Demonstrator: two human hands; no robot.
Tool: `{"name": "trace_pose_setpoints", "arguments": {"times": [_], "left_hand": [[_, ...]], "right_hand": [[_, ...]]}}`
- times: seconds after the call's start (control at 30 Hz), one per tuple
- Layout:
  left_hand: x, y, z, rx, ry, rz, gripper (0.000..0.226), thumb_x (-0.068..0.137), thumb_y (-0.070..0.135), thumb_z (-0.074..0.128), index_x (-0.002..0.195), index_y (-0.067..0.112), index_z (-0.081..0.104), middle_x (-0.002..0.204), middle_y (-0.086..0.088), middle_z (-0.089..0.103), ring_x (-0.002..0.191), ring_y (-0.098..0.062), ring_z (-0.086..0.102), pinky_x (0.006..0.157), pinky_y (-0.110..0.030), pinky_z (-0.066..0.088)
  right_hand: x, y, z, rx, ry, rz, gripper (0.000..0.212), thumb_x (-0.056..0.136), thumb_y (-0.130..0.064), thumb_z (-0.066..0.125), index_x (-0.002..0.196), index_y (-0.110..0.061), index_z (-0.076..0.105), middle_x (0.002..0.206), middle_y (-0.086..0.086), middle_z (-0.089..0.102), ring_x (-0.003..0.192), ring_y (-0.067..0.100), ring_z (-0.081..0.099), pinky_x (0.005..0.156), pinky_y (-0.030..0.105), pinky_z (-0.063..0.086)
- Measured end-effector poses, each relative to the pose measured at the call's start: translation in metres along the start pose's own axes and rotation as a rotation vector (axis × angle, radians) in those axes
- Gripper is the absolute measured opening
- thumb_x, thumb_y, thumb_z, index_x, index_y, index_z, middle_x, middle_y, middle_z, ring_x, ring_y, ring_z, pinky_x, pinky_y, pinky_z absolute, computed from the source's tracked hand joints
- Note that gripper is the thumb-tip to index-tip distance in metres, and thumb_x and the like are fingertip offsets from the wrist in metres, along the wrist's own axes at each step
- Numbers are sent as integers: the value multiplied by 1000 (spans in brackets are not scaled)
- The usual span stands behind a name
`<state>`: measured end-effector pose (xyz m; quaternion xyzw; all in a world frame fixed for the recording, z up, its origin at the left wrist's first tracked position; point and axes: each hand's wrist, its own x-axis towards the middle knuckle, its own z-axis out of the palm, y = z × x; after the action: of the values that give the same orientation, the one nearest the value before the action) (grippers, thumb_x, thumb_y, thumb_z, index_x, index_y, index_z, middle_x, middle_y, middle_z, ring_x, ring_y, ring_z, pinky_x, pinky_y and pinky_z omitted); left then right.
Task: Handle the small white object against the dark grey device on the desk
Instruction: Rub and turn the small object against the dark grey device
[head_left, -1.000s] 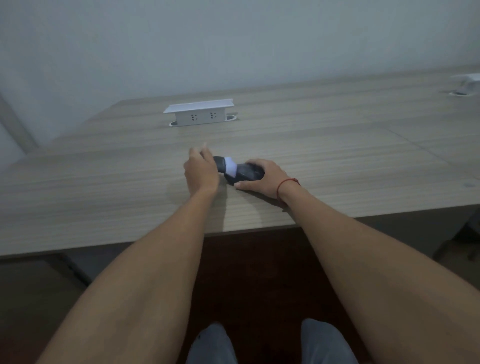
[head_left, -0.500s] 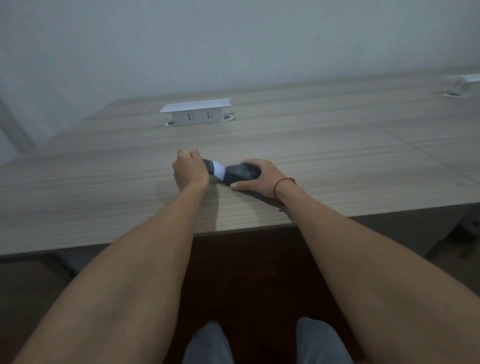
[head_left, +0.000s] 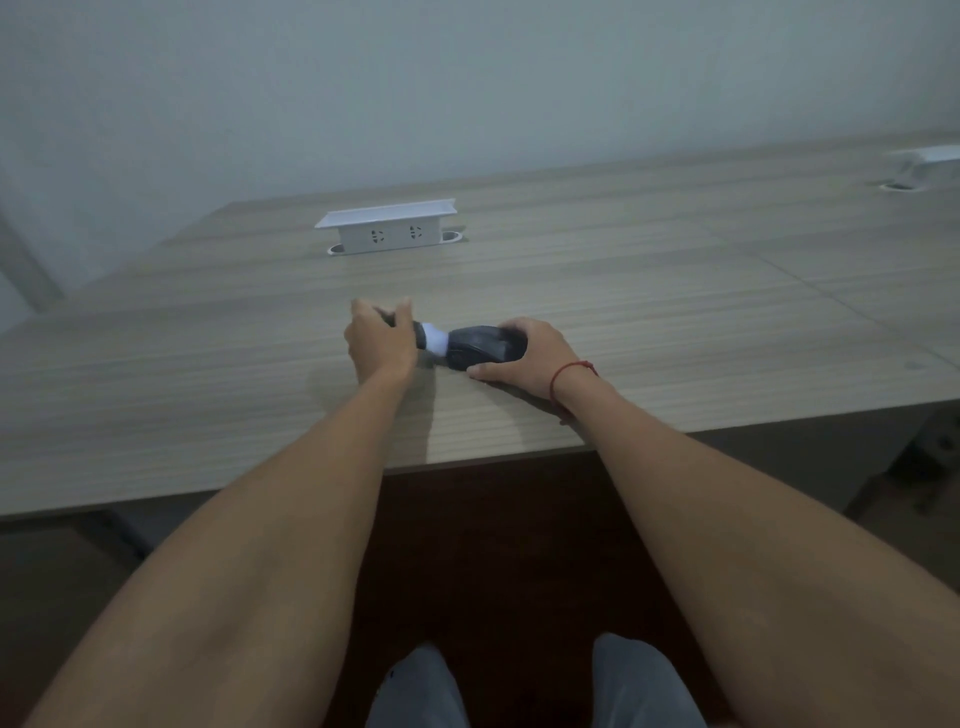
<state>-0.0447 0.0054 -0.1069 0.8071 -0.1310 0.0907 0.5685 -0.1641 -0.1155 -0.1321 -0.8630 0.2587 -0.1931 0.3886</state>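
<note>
A dark grey device (head_left: 480, 347) lies on the wooden desk (head_left: 675, 322) near its front edge. My right hand (head_left: 519, 356) covers its right end and holds it down. A small white object (head_left: 435, 339) sits against the device's left end, with a dark part to its left reaching into my left hand (head_left: 382, 343). My left hand is closed around that dark part, thumb and fingers curled over it. What lies inside the left fist is hidden.
A white pop-up socket box (head_left: 387, 228) stands further back on the desk. Another white socket unit (head_left: 930, 163) sits at the far right. The desk's front edge runs just below my wrists; my knees show under it.
Both hands and the device sit slightly further left on the desk than a second ago. The gap showing the white object between the hands has widened a little.
</note>
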Motion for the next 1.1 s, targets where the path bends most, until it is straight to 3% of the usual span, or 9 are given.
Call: {"name": "trace_pose_setpoints", "arguments": {"times": [0.13,0.3,0.47,0.57,0.67,0.77,0.93,1.1], "left_hand": [[0,3,-5,-79,-39,8,29,95,37,53,89,9,50,90,-7,55,84,-20,52,70,-23,35],[-12,11,16,-35,-309,61,31,89,38,62,88,7,57,86,-10,59,78,-21,55,68,-27,40],[-4,18,10,10,-76,63,23,95,32,54,90,9,50,91,-6,52,82,-19,48,73,-27,37],[-1,17,7,-6,-150,83,27,94,35,55,87,9,50,89,-6,54,82,-20,51,72,-27,37],[-5,10,11,53,-126,58,27,94,35,55,90,8,51,97,-13,60,88,-27,57,72,-28,37],[-8,1,13,82,-61,-18,33,94,34,54,100,2,56,111,-19,63,101,-34,60,74,-30,37],[-3,-3,14,10,-110,-34,32,93,36,56,96,5,56,109,-17,64,101,-31,60,83,-35,46],[2,-7,12,-50,-230,-60,37,93,39,51,97,3,61,91,-9,59,84,-23,56,78,-35,48]], "right_hand": [[1,-3,5,-9,44,13,74,63,-47,82,126,-20,55,122,1,62,110,21,58,97,42,49],[-3,-5,10,29,95,25,67,59,-43,83,117,-21,60,114,3,66,104,22,61,92,45,53],[-3,-8,8,-39,86,48,71,59,-51,82,117,-20,57,112,1,64,99,19,60,89,40,54],[-1,-7,9,-49,120,47,75,58,-52,82,121,-20,56,116,3,63,104,22,59,91,43,53],[-2,-4,9,-170,172,48,87,62,-62,74,134,-23,47,129,5,57,119,26,51,98,43,47],[-7,-5,6,-334,180,34,77,71,-70,56,136,-32,44,129,6,54,120,27,47,102,42,37],[-3,-12,1,-136,236,77,50,89,-49,37,135,-33,50,135,8,53,127,27,44,110,43,23],[6,-10,6,-234,137,113,44,97,-44,29,132,-31,52,134,5,59,125,28,50,116,50,13]]}}
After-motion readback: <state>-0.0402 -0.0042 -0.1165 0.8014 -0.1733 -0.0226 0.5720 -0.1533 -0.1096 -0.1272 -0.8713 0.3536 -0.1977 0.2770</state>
